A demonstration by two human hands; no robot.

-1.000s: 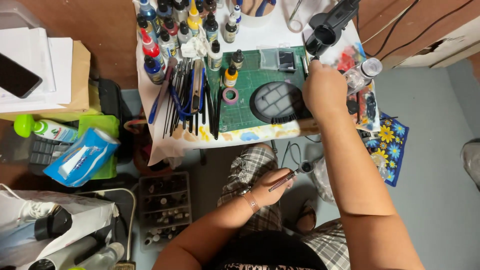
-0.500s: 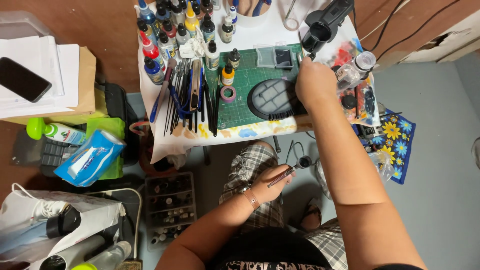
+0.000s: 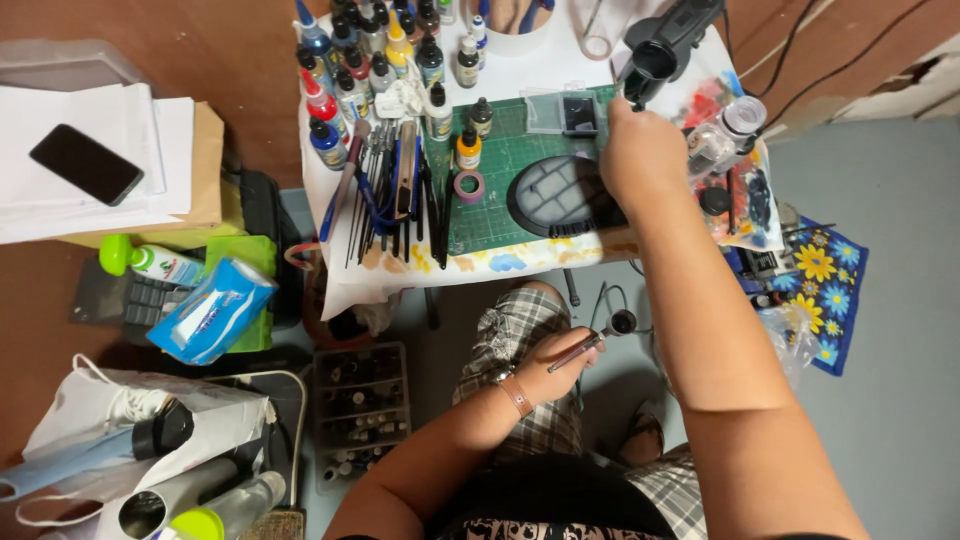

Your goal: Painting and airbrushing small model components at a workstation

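Head view: near centre frame the left hand (image 3: 553,365) pinches a slim airbrush (image 3: 590,343) over the lap, while the right hand (image 3: 640,155), upper right, curls closed over the green cutting mat (image 3: 500,170), its grasp hidden.

A dark-screened phone (image 3: 86,163) lies face up on a stack of white papers at the left. Below it, a blue-and-white soft wipes pack (image 3: 211,310) rests tilted on a green box (image 3: 243,262), beside a white bottle with a green cap (image 3: 150,262). On the small table, rows of labelled paint bottles (image 3: 372,62) stand with coloured caps: red, blue, yellow, black. A clear plastic bag of small items (image 3: 745,195) hangs over the table's right edge.
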